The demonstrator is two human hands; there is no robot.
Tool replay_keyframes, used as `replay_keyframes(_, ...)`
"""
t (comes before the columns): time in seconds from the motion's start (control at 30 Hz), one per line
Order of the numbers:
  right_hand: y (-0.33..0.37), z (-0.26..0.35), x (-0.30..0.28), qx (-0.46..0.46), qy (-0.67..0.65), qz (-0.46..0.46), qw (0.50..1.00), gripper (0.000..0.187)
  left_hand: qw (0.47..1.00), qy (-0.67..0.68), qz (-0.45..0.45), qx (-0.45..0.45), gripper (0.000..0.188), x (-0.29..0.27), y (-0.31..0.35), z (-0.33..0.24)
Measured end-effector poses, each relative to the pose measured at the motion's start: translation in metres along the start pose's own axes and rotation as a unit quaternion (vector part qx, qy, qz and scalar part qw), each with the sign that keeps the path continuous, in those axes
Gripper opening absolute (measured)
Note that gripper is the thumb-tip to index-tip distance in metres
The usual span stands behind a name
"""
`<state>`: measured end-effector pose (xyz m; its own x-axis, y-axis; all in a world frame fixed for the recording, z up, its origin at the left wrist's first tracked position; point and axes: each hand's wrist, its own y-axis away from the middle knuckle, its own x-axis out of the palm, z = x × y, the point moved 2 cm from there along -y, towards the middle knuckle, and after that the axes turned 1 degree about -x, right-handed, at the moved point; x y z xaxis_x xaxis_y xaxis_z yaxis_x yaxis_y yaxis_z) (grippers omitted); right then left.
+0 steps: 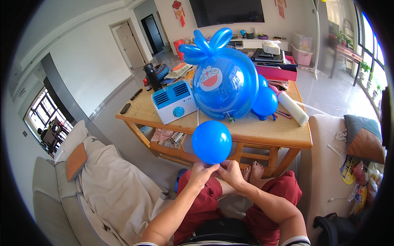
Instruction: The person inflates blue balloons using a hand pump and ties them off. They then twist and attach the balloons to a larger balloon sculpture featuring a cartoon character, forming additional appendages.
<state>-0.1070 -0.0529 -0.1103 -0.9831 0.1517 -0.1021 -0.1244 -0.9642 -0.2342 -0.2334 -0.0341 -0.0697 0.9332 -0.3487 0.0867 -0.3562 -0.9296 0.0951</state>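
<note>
– Wooden table (271,134) is standing ahead; where's the small blue balloon (211,142) sitting?
– Just above left hand (202,174) and right hand (231,174), bottom end pointing at them; both are pinching it there, fingers curled in, equally near.

The left hand (201,174) and right hand (231,174) meet at the near end of a balloon (211,141), before the table (266,131). On the table, a machine (173,104) stands left of a balloon figure (230,88), a hand pump (293,108) lies right of that figure, and a flask (152,77) stands behind the machine. A sofa (53,197) is left, a couch (325,133) right, a television (225,11) behind.
</note>
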Motion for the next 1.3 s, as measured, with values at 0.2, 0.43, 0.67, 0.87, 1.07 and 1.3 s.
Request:
replay_keyframes(0.2,0.001,0.006,-0.001,-0.004,0.011,0.013,1.0,0.017,0.999,0.012,-0.027,-0.014,0.015,-0.002,-0.002,0.004)
replay_keyframes(0.43,0.005,0.046,-0.003,-0.054,0.089,0.041,0.994,0.016,0.986,0.088,-0.13,0.051,0.013,-0.002,0.0,0.003)
replay_keyframes(0.67,0.001,0.052,-0.015,-0.065,0.026,0.118,0.99,0.047,0.98,0.142,-0.132,0.041,0.015,-0.004,0.004,-0.02)
replay_keyframes(0.87,0.001,0.053,-0.013,-0.028,-0.031,0.126,0.991,0.028,0.983,0.151,-0.104,0.015,0.017,0.0,0.006,-0.016)
replay_keyframes(1.07,-0.001,0.04,-0.013,0.009,-0.099,0.148,0.984,0.014,0.974,0.182,-0.135,0.005,0.016,-0.007,0.005,-0.018)
replay_keyframes(1.3,-0.001,0.032,-0.024,0.017,0.1,0.154,0.983,0.02,0.963,0.151,-0.208,0.084,0.013,-0.044,-0.005,-0.056)
